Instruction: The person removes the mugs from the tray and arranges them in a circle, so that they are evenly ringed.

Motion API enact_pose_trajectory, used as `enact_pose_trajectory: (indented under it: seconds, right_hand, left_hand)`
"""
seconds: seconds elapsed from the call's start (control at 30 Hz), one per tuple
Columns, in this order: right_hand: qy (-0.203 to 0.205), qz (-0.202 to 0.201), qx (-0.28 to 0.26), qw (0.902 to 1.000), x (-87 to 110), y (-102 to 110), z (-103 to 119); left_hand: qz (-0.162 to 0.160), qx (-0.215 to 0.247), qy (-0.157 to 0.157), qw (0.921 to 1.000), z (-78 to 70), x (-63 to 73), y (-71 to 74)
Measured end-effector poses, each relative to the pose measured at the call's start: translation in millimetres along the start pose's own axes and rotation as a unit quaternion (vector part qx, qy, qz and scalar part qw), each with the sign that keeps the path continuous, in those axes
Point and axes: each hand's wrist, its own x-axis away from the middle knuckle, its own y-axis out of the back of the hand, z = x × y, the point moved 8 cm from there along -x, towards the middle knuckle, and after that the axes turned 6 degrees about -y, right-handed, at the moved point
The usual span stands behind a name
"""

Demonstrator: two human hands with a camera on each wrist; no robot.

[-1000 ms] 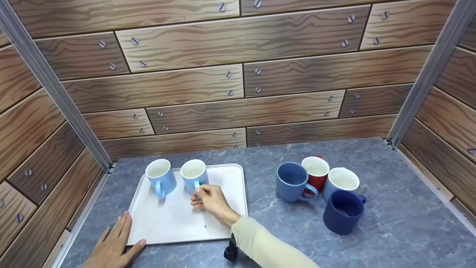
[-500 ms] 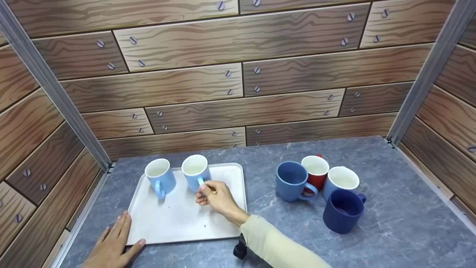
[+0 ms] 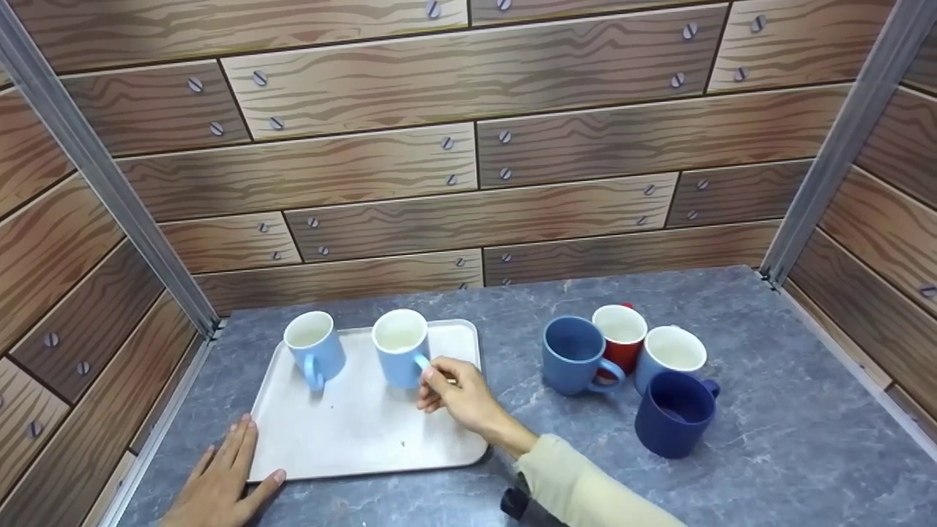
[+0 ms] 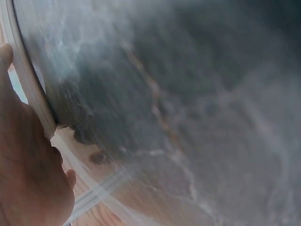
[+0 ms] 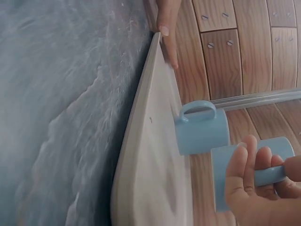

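My right hand [image 3: 463, 399] pinches the handle of a light blue mug [image 3: 401, 359] with a white inside. The mug is upright over the back right part of the white tray [image 3: 351, 439]; in the right wrist view a gap shows between its base and the tray. A second light blue mug [image 3: 315, 350] stands on the tray at the back left, its handle toward me. My left hand [image 3: 219, 479] rests flat at the tray's front left corner, fingers straight along the edge. In the left wrist view, part of that hand [image 4: 28, 169] shows beside the tray rim.
On the grey marbled table [image 3: 571, 454], right of the tray, several mugs stand close together: a medium blue mug [image 3: 571, 366], a red mug [image 3: 626, 351], a light blue mug [image 3: 670, 355] and a dark blue mug [image 3: 672, 424]. Wood-patterned walls [image 3: 381, 161] enclose the back and sides.
My right hand has raised the pinched mug a little and carried it right, away from the second light blue mug. My left hand and the other mugs have stayed in place.
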Motion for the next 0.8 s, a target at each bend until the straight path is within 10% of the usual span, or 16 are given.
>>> enact_pose_trajectory:
  seconds: [0.8]
  right_hand:
    - [0.027,-0.024,0.040,0.9985,77.5,72.2,13.2]
  left_hand:
    - [-0.004,0.005,-0.002,1.0000,-1.8,0.6,0.7]
